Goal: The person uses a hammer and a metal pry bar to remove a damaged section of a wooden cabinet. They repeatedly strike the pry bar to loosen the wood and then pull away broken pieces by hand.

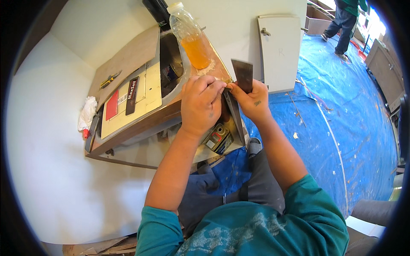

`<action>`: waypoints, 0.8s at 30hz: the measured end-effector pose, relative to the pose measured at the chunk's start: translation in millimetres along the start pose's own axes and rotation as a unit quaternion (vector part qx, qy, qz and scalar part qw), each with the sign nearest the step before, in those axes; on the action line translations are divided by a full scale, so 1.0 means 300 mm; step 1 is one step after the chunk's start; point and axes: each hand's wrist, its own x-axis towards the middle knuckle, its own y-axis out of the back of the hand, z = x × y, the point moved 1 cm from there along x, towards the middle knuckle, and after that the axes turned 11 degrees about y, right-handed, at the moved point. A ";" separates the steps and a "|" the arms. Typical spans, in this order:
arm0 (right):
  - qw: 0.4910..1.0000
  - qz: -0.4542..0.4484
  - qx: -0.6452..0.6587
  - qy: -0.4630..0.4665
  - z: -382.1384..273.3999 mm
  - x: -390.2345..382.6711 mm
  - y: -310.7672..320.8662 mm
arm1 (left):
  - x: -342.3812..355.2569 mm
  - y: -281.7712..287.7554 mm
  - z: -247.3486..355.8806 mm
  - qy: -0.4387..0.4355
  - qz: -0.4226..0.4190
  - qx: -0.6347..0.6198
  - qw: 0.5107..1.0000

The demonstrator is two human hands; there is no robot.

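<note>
Dark laminate strip (241,73) pinched by both hands, left hand (200,104) and right hand (252,100); keep fingers tight, press evenly along the cabinet edge (141,126).

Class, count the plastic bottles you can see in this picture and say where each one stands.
1: a clear plastic bottle of orange liquid stands on the wooden panel's far end, beyond both hands. Others may be hidden.

plastic bottle (190,36) upright | white rag (86,113) | cabinet door (279,51) leaning
</note>
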 end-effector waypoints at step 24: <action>0.947 0.066 0.212 -0.231 -0.208 0.213 0.193 | -0.005 0.011 0.015 -0.011 -0.009 -0.007 1.000</action>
